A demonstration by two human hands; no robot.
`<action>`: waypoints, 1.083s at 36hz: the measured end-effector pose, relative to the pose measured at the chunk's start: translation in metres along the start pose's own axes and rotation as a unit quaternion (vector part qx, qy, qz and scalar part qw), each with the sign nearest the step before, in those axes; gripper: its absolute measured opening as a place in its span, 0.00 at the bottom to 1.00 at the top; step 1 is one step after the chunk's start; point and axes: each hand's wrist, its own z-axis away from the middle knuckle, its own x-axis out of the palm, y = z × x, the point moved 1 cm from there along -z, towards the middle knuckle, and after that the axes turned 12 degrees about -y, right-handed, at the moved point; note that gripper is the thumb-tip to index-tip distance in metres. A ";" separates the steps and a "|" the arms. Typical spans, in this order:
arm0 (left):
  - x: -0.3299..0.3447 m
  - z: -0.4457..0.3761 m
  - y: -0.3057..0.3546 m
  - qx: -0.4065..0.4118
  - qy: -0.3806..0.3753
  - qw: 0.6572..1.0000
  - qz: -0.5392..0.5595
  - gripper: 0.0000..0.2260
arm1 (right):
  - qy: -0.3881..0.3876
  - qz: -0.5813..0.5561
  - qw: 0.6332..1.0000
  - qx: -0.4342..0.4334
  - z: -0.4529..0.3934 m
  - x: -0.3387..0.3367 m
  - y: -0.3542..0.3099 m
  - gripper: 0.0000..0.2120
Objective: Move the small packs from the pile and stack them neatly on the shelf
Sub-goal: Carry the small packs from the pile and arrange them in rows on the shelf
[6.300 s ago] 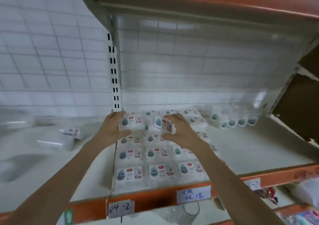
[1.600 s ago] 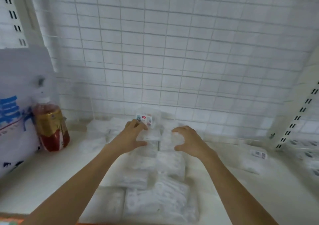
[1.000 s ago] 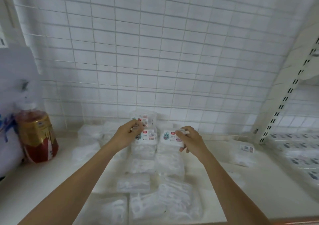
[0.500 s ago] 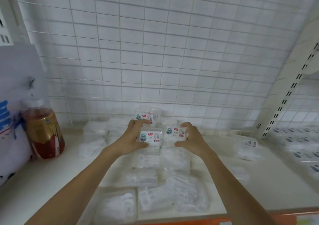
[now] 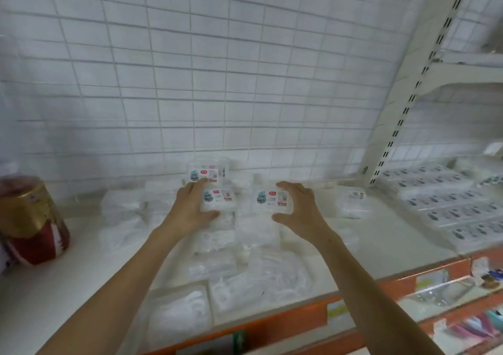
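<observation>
A pile of small clear packs point(image 5: 236, 248) lies in the middle of the white shelf point(image 5: 68, 278). My left hand point(image 5: 189, 207) grips one labelled pack point(image 5: 219, 200) above the pile. My right hand point(image 5: 299, 210) grips another labelled pack point(image 5: 272, 199), held a little to the right. A third labelled pack point(image 5: 208, 170) sits on top of the pile at the back, by the wire grid. Neat rows of stacked packs point(image 5: 449, 202) fill the shelf bay on the right.
A red and gold bottle point(image 5: 30, 218) stands at the left of the shelf. One loose pack point(image 5: 353, 202) lies near the slotted white upright point(image 5: 416, 82). The orange front rail point(image 5: 299, 319) carries labels. A lower shelf with goods shows at the bottom right.
Both hands reached into the pile, each took hold of a labelled pack and lifted it. The view has swung right, bringing the stacked rows into sight.
</observation>
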 end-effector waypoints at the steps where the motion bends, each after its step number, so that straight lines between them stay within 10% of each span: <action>1: 0.000 -0.001 0.002 0.001 -0.006 1.000 -0.006 0.34 | 0.005 0.006 1.000 -0.002 0.004 -0.003 0.001 0.32; 18: 0.085 0.040 0.177 0.287 -0.042 0.956 0.039 0.29 | 0.121 0.062 0.988 0.080 0.179 -0.098 0.069 0.34; 39: 0.344 0.107 0.428 0.295 -0.182 0.934 0.081 0.30 | 0.187 0.030 0.949 0.253 0.481 -0.214 0.259 0.33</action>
